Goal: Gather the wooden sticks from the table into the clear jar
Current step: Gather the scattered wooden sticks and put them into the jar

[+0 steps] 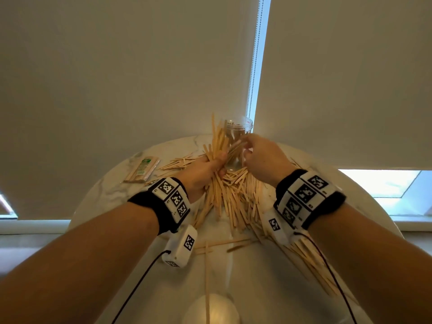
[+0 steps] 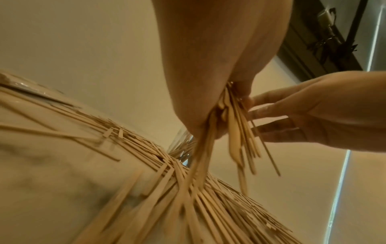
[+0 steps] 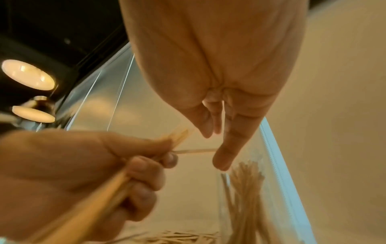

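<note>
Leftmost, a wrapped stick packet (image 1: pixel 142 170) on the marble table (image 1: pixel 102 185), untouched. Next, left hand (image 1: pixel 203 173) fisted round a splayed bundle of sticks (image 1: pixel 218 140), lifted above the loose pile (image 1: pixel 236 195). Then right hand (image 1: pixel 261 157), fingertips (image 3: pixel 222 162) loosely extended and touching one stick poking from that bundle; whether pinched, cannot tell. Behind, clear jar (image 1: pixel 239 127) upright, some sticks already standing inside. Probably early: most still on the table. Jar contents clearest from the right wrist; pile spread only from head and left wrist.
</note>
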The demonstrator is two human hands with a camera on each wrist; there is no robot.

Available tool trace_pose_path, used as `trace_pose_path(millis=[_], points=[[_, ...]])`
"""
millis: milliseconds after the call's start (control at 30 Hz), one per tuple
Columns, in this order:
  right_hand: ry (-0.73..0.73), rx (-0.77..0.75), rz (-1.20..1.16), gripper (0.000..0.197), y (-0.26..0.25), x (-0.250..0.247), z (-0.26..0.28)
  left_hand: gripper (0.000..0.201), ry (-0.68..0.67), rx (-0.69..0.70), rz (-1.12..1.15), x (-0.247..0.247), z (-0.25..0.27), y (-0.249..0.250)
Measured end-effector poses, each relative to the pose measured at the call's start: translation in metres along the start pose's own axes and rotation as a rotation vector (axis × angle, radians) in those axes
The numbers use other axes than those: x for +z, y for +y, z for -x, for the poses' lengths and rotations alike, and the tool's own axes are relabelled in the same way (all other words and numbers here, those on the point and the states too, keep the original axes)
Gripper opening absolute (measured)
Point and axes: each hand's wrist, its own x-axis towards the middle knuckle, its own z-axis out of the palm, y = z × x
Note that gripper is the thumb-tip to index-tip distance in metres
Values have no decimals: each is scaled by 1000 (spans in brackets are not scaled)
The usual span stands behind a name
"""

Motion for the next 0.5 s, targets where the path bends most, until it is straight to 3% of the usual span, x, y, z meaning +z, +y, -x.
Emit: trace_pose_path(millis=[67, 167, 267, 367, 500], points=[[15, -21, 36, 43, 1, -8, -9, 15, -129, -37, 47, 5, 8, 1], [-57, -46, 34, 25, 6, -15, -17, 14, -196, -61, 80, 9, 14, -1], [-165, -143, 272, 24, 10, -20, -15, 16, -156, -44, -2, 8, 15, -3], [-179, -202, 415, 24, 13, -25, -8, 21, -121, 5, -91, 10, 16, -4], [-135, -115, 488, 22, 19, -36, 1, 26, -15, 46, -93, 12, 18, -1]])
